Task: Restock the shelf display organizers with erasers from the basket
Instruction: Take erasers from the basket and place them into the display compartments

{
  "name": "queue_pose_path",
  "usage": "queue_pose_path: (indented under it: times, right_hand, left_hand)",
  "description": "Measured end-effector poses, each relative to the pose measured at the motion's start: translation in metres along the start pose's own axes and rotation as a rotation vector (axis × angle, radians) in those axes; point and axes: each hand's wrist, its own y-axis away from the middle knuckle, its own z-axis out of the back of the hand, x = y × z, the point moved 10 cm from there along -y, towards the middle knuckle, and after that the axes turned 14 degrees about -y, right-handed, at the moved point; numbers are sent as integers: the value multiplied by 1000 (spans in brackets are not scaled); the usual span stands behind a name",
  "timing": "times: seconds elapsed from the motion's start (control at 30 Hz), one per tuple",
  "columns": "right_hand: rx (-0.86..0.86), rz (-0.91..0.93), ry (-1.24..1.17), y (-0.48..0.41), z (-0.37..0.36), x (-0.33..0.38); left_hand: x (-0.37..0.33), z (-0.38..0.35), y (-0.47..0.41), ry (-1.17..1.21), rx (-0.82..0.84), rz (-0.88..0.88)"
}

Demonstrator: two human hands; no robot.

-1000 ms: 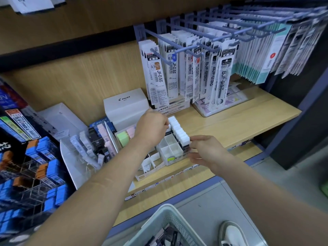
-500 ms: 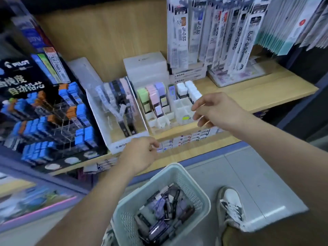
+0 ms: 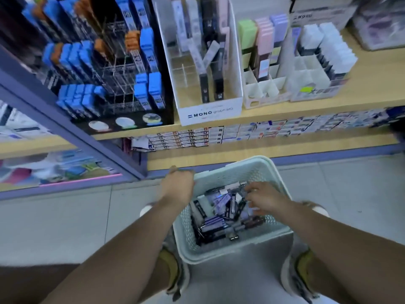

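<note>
A pale green plastic basket stands on the floor between my feet, holding several erasers in dark and purple sleeves. My left hand grips the basket's far left rim. Inside the basket, my right hand has its fingers spread onto the eraser pile; no eraser is plainly held. On the shelf above sit a white divided organizer with white erasers along its right side and a second organizer with pastel erasers at the back and bare front cells.
A white MONO display box stands left of the organizers, beside a black rack of blue lead cases. Price labels line the wooden shelf edge. My shoes flank the basket on the grey tile floor.
My view dropped from the shelf to the basket. My left hand went down from the organizers to the basket rim. My right hand left the white organizer and reached into the basket.
</note>
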Motion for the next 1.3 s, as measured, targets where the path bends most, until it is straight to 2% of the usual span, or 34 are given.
queue_pose_path:
  times: [0.03,0.1,0.17,0.2,0.3,0.33,0.43,0.53,0.63,0.77,0.83,1.03,1.17,1.3]
  right_hand:
    - [-3,-8,-10,-9,-5,-7]
    - [-19,-27,-7,-27,-11,-17]
    - [-35,-9,58,-47,-12,-23]
    - [-33,25,121,-56,-14,-23]
    - [4,87,374,-81,-26,-31]
    - [22,75,471,-88,-32,-38]
    - [63,46,664,-96,-46,-57]
    - [43,82,746,-96,-49,-59]
    - [74,128,808,-98,-56,-67]
    - [125,144,709,-96,-60,-71]
    - [109,155,635,-92,-59,-62]
    - [52,31,66,-70,-39,-44]
    - [20,-27,-158,-39,-23,-16]
    - [44,-100,-518,-10,-20,4]
  left_hand:
    - [0,4,-4,30,-39,1]
    - [-2,17,-8,157,-221,-14]
    - [-16,24,-4,245,-376,-104]
    - [-28,14,-4,219,-330,-156]
    - [-57,-73,-2,154,223,-206]
    - [-63,-97,1,127,324,-226]
    - [-79,-142,5,54,411,-278]
    - [-92,-161,7,107,460,-271]
    - [-95,-157,0,117,393,-238]
    - [-80,-139,-10,280,340,-75]
    - [-76,-139,-8,395,370,-31]
    - [-47,-125,1,955,372,290]
    - [-35,-105,15,1245,432,455]
    - [-50,-60,39,1441,534,413]
